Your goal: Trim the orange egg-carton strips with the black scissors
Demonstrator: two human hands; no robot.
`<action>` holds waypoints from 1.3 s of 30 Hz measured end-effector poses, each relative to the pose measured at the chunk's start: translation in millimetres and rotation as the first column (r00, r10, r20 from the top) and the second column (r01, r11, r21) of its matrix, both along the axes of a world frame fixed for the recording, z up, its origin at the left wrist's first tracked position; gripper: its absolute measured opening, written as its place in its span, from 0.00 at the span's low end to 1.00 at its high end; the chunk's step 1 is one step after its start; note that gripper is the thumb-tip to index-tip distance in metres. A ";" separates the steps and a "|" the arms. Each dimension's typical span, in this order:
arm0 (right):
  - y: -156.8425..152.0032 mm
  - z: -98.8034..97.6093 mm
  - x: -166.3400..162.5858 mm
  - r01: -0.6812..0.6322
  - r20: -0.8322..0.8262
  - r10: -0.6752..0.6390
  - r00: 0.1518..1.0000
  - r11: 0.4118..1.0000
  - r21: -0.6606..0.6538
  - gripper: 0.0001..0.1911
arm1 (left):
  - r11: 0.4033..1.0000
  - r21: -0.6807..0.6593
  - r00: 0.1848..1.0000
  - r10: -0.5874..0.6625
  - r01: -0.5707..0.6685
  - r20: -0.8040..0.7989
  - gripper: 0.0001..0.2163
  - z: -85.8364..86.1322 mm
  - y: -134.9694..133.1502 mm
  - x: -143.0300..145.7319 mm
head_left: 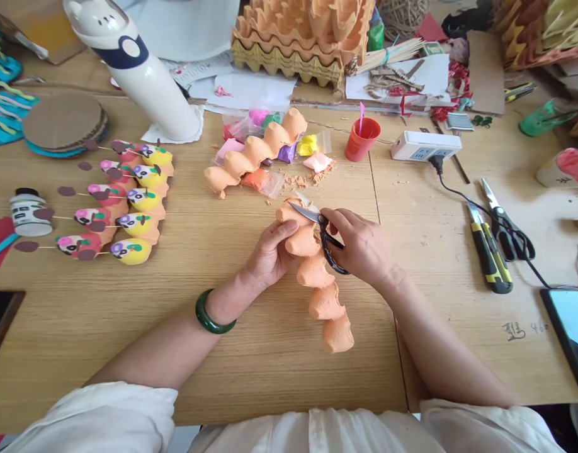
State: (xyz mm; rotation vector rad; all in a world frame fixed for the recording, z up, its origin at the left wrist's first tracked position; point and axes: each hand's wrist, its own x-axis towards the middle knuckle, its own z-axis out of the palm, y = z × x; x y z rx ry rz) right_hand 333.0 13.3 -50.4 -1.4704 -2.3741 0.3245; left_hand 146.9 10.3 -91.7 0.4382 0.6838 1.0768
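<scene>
My left hand [272, 251] grips an orange strip of egg-carton cups [316, 272] near its far end, thumb on top. The strip runs down toward me in a row of several bumps. In my right hand [359, 242] is a pair of black-handled scissors [327, 242], fingers closed round the handles. The blades lie at the strip's far cup, pointing left; whether they bite into the edge I cannot tell. Beyond my hands a second orange carton strip [255, 153] rests on packets of coloured clay [308, 146]. Orange scraps [303, 180] are scattered beside it.
Painted carton strips [140, 200] sit at the left near a white bottle [147, 82]. A red cup [362, 139], power strip [425, 146], utility knife [490, 255], spare scissors [509, 229] and phone [570, 333] lie rightward. Stacked egg trays [293, 53] stand at the back.
</scene>
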 end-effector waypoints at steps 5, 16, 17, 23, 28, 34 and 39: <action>-0.6 2.0 0.6 -0.020 -0.001 0.020 1.000 0.999 0.030 0.22 | 1.000 -0.005 1.000 0.015 -0.015 0.004 0.16 1.1 0.5 -0.1; -2.8 -5.6 -2.2 -0.015 0.136 0.020 0.991 0.999 -0.039 0.23 | 1.000 0.000 1.000 -0.017 0.017 -0.021 0.16 0.6 -0.5 0.1; -3.3 -5.1 -2.3 -0.010 0.152 0.016 0.988 0.999 -0.038 0.23 | 1.000 -0.001 1.000 -0.016 0.016 -0.017 0.16 0.3 -0.7 0.2; -4.6 -7.2 -2.2 0.016 0.181 -0.016 0.983 1.000 0.002 0.19 | 1.000 -0.005 1.000 -0.023 0.023 -0.014 0.14 3.0 -2.3 0.8; -4.4 -10.9 -2.6 0.045 0.159 -0.043 0.986 0.999 -0.008 0.18 | 0.999 -0.022 1.000 -0.028 0.028 -0.009 0.13 4.3 -2.1 1.1; -4.5 -9.6 -2.9 0.029 -0.240 -0.083 0.967 0.975 -0.220 0.14 | 0.998 -0.035 0.999 -0.053 0.053 -0.007 0.14 3.4 0.6 -0.8; -1.8 0.1 -2.4 -0.120 -0.567 -0.215 0.795 0.861 -0.495 0.18 | 0.997 -0.044 0.998 -0.067 0.068 0.014 0.13 5.6 1.1 -3.5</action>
